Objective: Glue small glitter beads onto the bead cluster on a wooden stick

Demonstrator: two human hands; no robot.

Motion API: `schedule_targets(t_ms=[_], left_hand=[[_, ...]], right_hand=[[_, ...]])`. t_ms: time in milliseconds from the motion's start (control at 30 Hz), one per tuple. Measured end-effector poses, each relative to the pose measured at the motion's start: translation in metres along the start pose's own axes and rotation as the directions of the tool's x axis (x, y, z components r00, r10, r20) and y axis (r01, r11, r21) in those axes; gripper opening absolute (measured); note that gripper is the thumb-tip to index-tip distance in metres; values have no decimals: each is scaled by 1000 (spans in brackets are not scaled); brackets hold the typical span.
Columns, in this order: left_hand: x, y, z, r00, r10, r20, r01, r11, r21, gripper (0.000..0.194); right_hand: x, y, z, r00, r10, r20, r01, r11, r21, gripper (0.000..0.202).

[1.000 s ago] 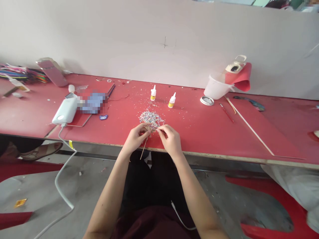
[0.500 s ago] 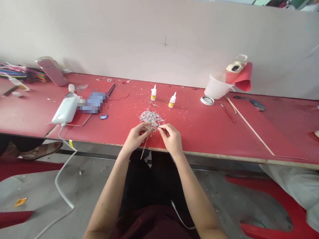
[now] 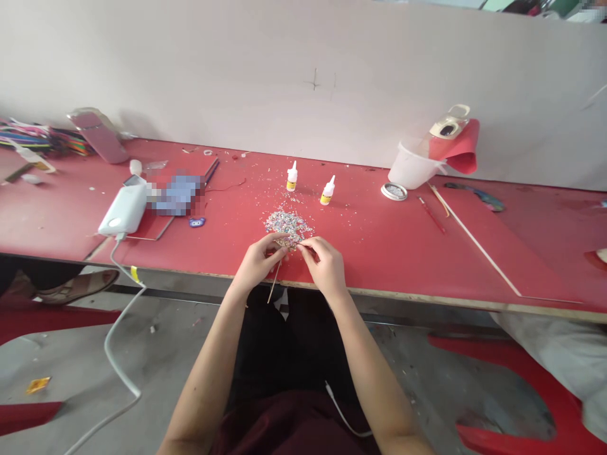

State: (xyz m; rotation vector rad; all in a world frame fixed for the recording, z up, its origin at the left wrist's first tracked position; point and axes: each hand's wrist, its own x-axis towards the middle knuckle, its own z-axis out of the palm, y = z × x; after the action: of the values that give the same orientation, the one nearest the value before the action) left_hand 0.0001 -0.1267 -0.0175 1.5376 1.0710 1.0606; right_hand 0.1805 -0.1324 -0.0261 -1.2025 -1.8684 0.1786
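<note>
Right hand (image 3: 326, 265) edged slightly left since earlier frame | my left hand (image 3: 258, 260) pinches thin stick (image 3: 274, 282) | right fingertips pinched at glitter pile (image 3: 288, 224), frame centre

No legible text; yellow glue bottle labels (image 3: 291, 185) too small.

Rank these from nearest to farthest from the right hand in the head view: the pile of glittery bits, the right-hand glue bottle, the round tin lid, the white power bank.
From the right hand:
1. Pile of glittery bits, just beyond the fingertips.
2. Right-hand glue bottle, farther back on the table.
3. Round tin lid, back and to the right.
4. White power bank, far left.
</note>
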Motion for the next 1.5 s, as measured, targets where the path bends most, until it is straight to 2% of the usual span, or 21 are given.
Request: schedule_targets(t_ms=[367, 533, 633, 867, 1233, 1400, 1500], left_hand=[[0, 0, 0, 1000, 3, 6, -3, 1000, 3, 40], [0, -1, 1, 1000, -5, -3, 5, 1000, -2, 41], [1, -3, 0, 1000, -7, 9, 7, 1000, -5, 42], [1, -3, 0, 1000, 12, 12, -12, 1000, 7, 40], [1, -2, 0, 1000, 14, 15, -14, 1000, -8, 41], [1, -3, 0, 1000, 2, 5, -2, 1000, -21, 40], [1, -3, 0, 1000, -1, 3, 1, 1000, -24, 40]], right_hand=[[-1, 1, 0, 999, -42, -16, 41, 999, -25, 19], [0, 2, 0, 993, 80, -92, -78, 997, 26, 19], [1, 2, 1, 986, 149, -70, -148, 989, 23, 19], [1, -1, 0, 1000, 26, 16, -27, 999, 35, 18], [0, 1, 1, 999, -40, 2, 40, 998, -48, 19], [0, 0, -1, 1000, -27, -16, 27, 999, -27, 20], [0, 1, 0, 997, 50, -58, -51, 999, -10, 21]])
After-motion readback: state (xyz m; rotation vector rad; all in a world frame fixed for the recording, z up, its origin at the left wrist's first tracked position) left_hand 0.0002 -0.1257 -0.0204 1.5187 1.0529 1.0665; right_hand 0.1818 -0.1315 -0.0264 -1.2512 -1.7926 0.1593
